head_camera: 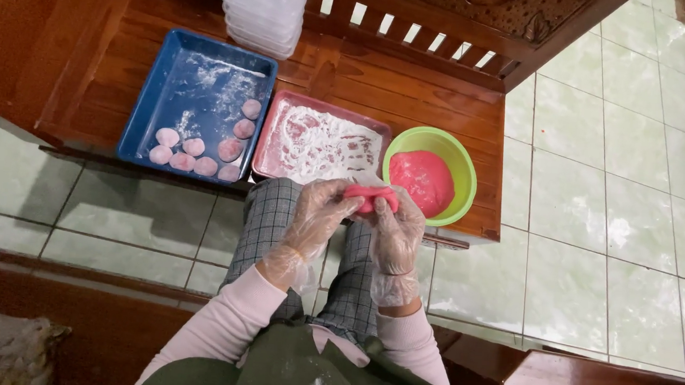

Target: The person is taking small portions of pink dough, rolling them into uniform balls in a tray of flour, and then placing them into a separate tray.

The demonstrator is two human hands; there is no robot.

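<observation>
- Pink dough piece (371, 196): pinched between the fingertips of both hands, above the person's knees and just in front of the pink tray (267, 148); held up off any surface, which judged from the pose lets the fingers work round it from both sides.
- Left hand (319, 215): gloved in thin clear plastic, fingers closed on the left end of the dough piece; the glove likely keeps the sticky mass off the skin.
- Right hand (396, 231): gloved likewise, fingers closed on the right end of the same piece, so the two hands meet over it.
- Pink tray: lies on the wooden bench (420, 83) directly ahead of the hands, its floor spread with white flour (326, 145); its nearness suggests a dusting station within easy reach.
- Green bowl (464, 166): touching or just beside the pink tray's right edge, holding a large lump of pink dough (423, 179); it sits on the right-hand side, close to the hands.
- Blue tray (145, 111): just left of the pink tray, lightly floured, with flour-dusted pink balls (204, 154) ranged along its near and right edges, apart enough not to merge.
- Stack of clear plastic containers (262, 5): behind the pink tray, against the bench's slatted back, out of the working area.
- Tiled floor (609, 201): pale green, to the right of the bench.
</observation>
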